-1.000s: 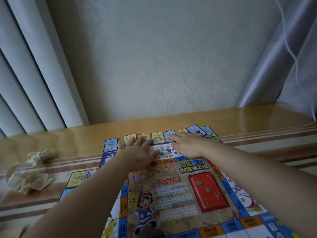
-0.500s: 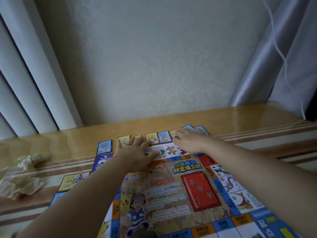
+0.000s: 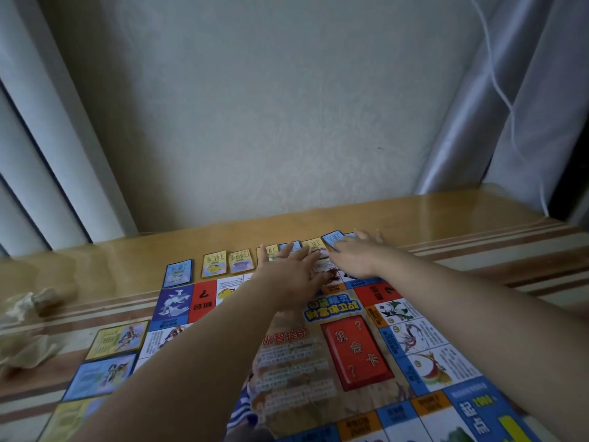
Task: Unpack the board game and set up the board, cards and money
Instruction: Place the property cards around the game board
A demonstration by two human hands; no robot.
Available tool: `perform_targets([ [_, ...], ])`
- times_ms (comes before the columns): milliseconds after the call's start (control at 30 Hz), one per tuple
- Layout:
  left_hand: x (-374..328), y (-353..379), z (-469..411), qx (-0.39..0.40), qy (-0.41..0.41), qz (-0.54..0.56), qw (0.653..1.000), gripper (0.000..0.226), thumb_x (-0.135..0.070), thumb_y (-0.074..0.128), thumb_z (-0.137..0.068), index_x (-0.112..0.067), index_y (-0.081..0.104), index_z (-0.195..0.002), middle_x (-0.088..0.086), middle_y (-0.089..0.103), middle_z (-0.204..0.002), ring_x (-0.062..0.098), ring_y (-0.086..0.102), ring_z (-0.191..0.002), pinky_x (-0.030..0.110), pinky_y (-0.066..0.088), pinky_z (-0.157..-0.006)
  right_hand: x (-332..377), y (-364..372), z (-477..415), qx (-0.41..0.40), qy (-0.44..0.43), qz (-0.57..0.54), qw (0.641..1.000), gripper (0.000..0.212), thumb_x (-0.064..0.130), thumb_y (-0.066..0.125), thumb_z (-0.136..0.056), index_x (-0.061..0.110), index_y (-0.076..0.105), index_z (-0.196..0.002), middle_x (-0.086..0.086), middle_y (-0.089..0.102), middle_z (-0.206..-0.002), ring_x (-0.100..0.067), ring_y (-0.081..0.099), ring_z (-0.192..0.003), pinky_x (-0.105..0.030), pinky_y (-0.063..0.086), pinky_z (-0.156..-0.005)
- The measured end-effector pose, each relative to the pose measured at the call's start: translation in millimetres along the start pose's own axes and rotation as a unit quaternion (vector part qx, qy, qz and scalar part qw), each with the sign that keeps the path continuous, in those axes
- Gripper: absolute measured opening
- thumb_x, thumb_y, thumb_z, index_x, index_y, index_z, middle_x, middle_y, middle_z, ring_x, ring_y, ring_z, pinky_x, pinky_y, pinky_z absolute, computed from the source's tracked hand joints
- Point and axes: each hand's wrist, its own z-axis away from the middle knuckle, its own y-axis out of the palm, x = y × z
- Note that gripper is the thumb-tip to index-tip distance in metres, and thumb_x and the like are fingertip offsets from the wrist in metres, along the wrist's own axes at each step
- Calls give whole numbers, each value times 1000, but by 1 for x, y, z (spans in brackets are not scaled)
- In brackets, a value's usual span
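Note:
The colourful game board [image 3: 353, 352] lies unfolded on the wooden table [image 3: 462, 218]. Along its far edge runs a row of small cards: a blue card [image 3: 178, 272] at the left, two yellow cards [image 3: 214, 263] [image 3: 241, 260], then several more partly under my hands. My left hand [image 3: 288, 272] lies flat with straight fingers over the cards and the board's far edge. My right hand [image 3: 357, 255] lies flat beside it, fingers stretched onto the blue cards [image 3: 333, 238] at the right end. Two larger cards, one yellow [image 3: 118, 339] and one blue [image 3: 100, 376], lie off the board's left edge.
Crumpled pale wrapping [image 3: 24, 333] sits on the table at the far left. A textured wall [image 3: 287, 106] rises right behind the table, with vertical blinds [image 3: 41, 138] at the left and a curtain [image 3: 526, 106] at the right.
Both hands have slid to the right along the far row of cards, baring the two yellow cards at the left. The camera has tipped and shifted a little.

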Motion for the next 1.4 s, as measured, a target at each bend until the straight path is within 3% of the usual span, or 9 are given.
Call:
perform_targets([
  [267,-10,-1,-7,16,-2,6,1000,60,-59,16,-96,-33,13,-150,-10,5,-160,23,-4,-147,65,-11,-109,-8,-5,0,-53,18,-119,991,50,37,23,-98,14,36,-141,-9,32,-150,-28,23,-138,-48,18,-112],
  [400,-16,-5,-11,-11,-3,1,1000,61,-57,21,-96,-27,18,-150,-5,11,-159,21,-2,-147,64,-9,-110,-18,-9,0,-73,22,-124,989,32,30,30,-98,8,52,-103,-13,56,-113,-29,49,-98,-36,37,-80],
  [467,-23,-6,-15,-19,6,-1,1000,62,-57,21,-97,-26,15,-151,-3,9,-159,21,-3,-147,65,-8,-110,-23,-11,5,-90,22,-89,992,27,26,31,-98,8,49,-87,-14,55,-105,-28,47,-92,-35,37,-76],
  [600,-40,-8,-25,11,9,5,1000,61,-57,18,-97,-32,4,-151,-4,-1,-160,22,-8,-147,66,-9,-109,-35,-6,9,-26,24,-40,999,44,29,23,-100,13,46,-133,-14,41,-142,-30,36,-128,-43,29,-102],
  [667,-46,-9,-31,21,4,2,1000,61,-59,17,-97,-34,2,-151,-4,-4,-160,23,-10,-146,66,-9,-109,-38,-5,11,-9,13,-16,1000,48,33,21,-100,16,38,-141,-11,33,-150,-29,28,-135,-46,22,-110],
  [867,-46,-10,-41,64,-2,-58,996,65,-64,10,-93,-37,-2,-151,-7,-5,-160,27,-11,-146,70,-11,-105,-47,-4,10,-8,8,-41,999,42,31,21,-99,15,46,-128,-8,39,-145,-25,32,-133,-49,23,-108],
  [1167,-41,-13,-44,58,4,-62,996,71,-70,7,-89,-35,8,-151,-8,1,-160,22,-9,-147,65,-14,-108,-57,-2,9,-5,-6,-27,1000,52,33,19,-100,23,17,-151,-2,12,-159,-21,3,-147,-54,-5,-116],
  [1333,-38,-13,-44,48,6,-54,997,67,-66,9,-92,-33,12,-151,-8,3,-160,22,-8,-147,65,-14,-108,-53,-2,5,1,-11,-61,998,47,34,20,-100,30,27,-146,-2,15,-158,-24,6,-146,-55,0,-116],
  [1400,-36,-13,-43,45,5,-54,998,67,-65,9,-93,-33,10,-151,-8,3,-160,21,-7,-147,66,-13,-108,-56,-3,3,5,2,-114,993,27,33,22,-99,30,43,-115,-6,31,-149,-26,16,-142,-54,13,-114],
])
